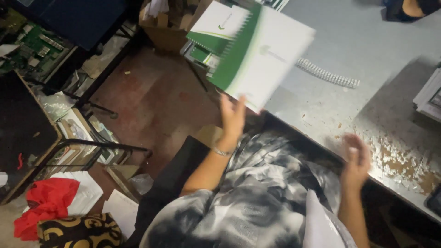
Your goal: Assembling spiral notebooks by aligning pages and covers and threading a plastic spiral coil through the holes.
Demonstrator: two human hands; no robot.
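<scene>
Right, head view: your left hand [233, 117] is up with fingers spread, touching the lower corner of the white-and-green booklet [262, 55], not clamped around it. That booklet is blurred, tilted, its long axis running from lower left up to upper right, green band along its left edge. It sits above and just beyond your left hand, over the near-left edge of the grey table [367, 50]. Your right hand [354, 160] is well apart, open and empty, hovering over the table's front edge beside paper scraps [399, 158]. A white spiral coil [327, 73] lies behind the booklet; stacked notebooks [206, 43] crowd the left.
</scene>
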